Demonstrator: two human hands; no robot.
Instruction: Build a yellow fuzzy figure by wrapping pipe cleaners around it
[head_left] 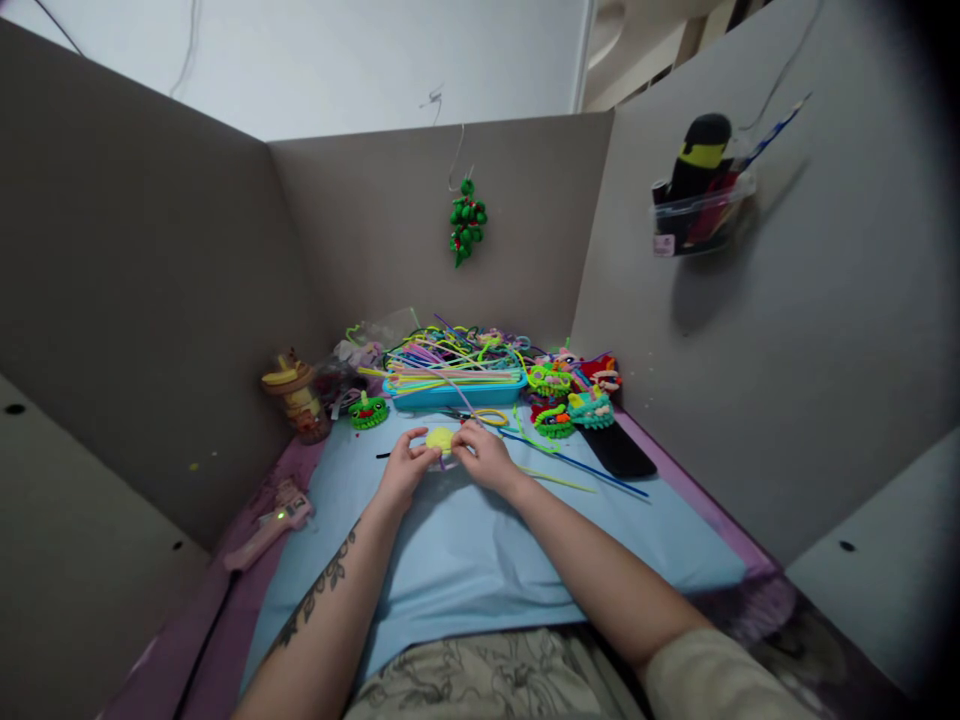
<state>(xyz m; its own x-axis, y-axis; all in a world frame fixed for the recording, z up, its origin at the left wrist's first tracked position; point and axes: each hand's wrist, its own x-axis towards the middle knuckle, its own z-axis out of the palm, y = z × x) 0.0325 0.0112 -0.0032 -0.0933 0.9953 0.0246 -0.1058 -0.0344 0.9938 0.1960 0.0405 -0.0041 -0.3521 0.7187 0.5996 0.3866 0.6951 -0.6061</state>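
Between my two hands is a small round yellow fuzzy piece (439,440), which looks made of pipe cleaner, held a little above the blue cloth (465,560). My left hand (409,462) pinches its left side with thumb and fingers. On the other side my right hand (480,455) has its fingertips closed at the piece's right edge. A purple strand shows just under the yellow piece. Scissors (491,417) with yellow handles lie just beyond my right hand. Blue pipe cleaner (574,461) lengths and a yellow-green one (559,480) lie to the right.
A blue tray (457,397) piled with colourful pipe cleaners stands at the back. Fuzzy figures (591,408) and a black phone-like slab (616,450) are at right. At left are a pink glue gun (274,525), a tumbler (300,400) and a green figure (368,410). Grey panels enclose three sides.
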